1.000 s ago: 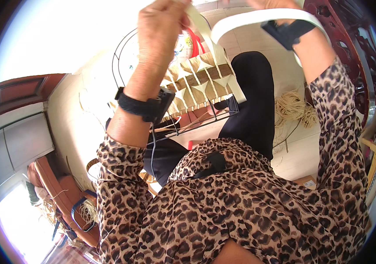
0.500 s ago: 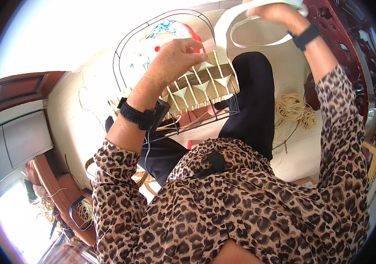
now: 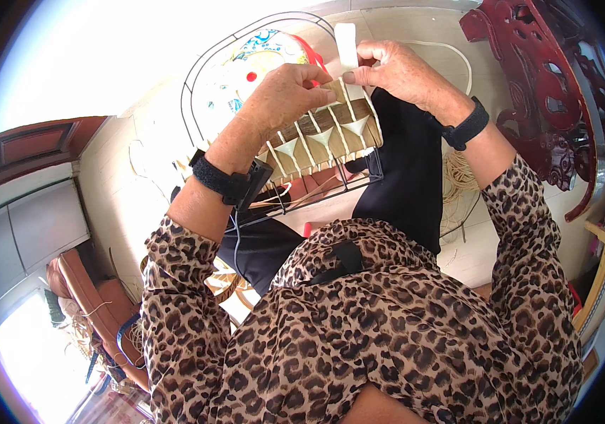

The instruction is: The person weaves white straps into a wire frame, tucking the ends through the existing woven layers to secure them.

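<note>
A half-woven panel of tan and brown flat strips crossed by pale cords lies on a black wire frame between my knees. My left hand is closed at the panel's far edge, its thumb on top and its fingers bent over the edge. Close to its right, at the panel's far right corner, my right hand pinches a flat white strip between thumb and forefinger. One part of the strip stands up above the fingertips; another loops out behind the hand on the right.
Beyond the frame stands a round, colourfully patterned thing with a red rim. A bundle of tan cord lies on the floor by my right leg. Carved dark red furniture stands at right. A brown seat holds loose strands at lower left.
My right hand has come down and left from the upper right to the panel's corner, bringing the white strip. My left hand has stayed nearly in place at the panel's edge.
</note>
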{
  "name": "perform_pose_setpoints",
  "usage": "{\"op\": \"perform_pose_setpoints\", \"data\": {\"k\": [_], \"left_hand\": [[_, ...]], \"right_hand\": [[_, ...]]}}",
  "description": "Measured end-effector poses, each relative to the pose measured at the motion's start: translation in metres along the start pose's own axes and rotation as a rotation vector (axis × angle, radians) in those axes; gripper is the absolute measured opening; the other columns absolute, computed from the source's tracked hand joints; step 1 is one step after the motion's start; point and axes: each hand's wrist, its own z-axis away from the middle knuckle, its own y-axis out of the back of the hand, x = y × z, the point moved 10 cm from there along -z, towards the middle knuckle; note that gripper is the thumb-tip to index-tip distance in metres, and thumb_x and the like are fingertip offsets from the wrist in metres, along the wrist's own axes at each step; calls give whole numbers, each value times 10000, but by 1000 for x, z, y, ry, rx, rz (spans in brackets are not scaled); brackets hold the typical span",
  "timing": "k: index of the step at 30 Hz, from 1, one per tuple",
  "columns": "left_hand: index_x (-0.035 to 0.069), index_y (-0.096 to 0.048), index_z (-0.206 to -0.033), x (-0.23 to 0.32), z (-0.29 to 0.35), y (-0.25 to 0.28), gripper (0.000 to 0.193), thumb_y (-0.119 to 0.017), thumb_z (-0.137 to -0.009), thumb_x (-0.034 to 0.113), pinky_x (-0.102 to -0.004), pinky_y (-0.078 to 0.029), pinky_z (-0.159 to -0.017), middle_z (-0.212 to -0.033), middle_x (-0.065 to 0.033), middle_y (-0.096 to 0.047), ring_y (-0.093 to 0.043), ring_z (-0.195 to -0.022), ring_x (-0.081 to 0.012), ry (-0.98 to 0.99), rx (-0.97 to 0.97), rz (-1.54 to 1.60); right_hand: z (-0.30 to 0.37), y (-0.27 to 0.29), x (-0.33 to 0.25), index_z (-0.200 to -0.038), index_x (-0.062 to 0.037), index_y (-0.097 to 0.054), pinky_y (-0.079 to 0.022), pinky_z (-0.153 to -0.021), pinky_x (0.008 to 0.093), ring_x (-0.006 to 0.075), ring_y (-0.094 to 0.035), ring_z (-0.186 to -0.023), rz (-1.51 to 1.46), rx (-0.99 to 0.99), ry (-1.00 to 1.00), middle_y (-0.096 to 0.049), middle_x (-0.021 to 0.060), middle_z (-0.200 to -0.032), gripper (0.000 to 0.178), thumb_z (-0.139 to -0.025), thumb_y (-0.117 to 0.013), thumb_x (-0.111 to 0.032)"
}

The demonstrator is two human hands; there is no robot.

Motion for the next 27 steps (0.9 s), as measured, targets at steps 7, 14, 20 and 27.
{"op": "perform_pose_setpoints", "data": {"k": [7, 14, 20, 27], "left_hand": [[41, -576, -1101, 14, 12, 9, 282, -576, -837, 141, -227, -435, -675, -799, -25, -600, -544, -722, -81, -12, 86, 21], [77, -531, -1174, 31, 45, 5, 450, -685, -755, 133, -294, -463, -779, -1024, -78, -585, -552, -880, -167, -291, 133, -198], [87, -487, -1229, 31, 62, -1, 607, -726, -672, 125, -373, -417, -922, -1241, -135, -485, -502, -1080, -294, -328, 248, -354], [105, -492, -1246, 34, 63, 0, 637, -725, -653, 125, -404, -295, -1027, -1303, -146, -439, -394, -1212, -317, -354, 271, -391]], "right_hand": [[7, 6, 0, -754, 5, -581, -378, -536, 273, 85, -432, -565, -48, 39, -2, -498, 10, -592, 260, -773, -666, -240], [19, 22, -25, -762, -15, -569, -427, -583, 307, 169, -543, -598, 278, 183, 123, -572, 57, -660, 210, -776, -656, -205], [61, -14, -65, -807, -40, -577, -462, -673, 330, 218, -556, -772, 472, 139, 400, -518, 59, -815, 171, -699, -680, -126], [66, -26, -70, -802, -48, -572, -479, -670, 327, 219, -532, -826, 538, 186, 423, -486, 52, -839, 137, -692, -651, -67]]}}
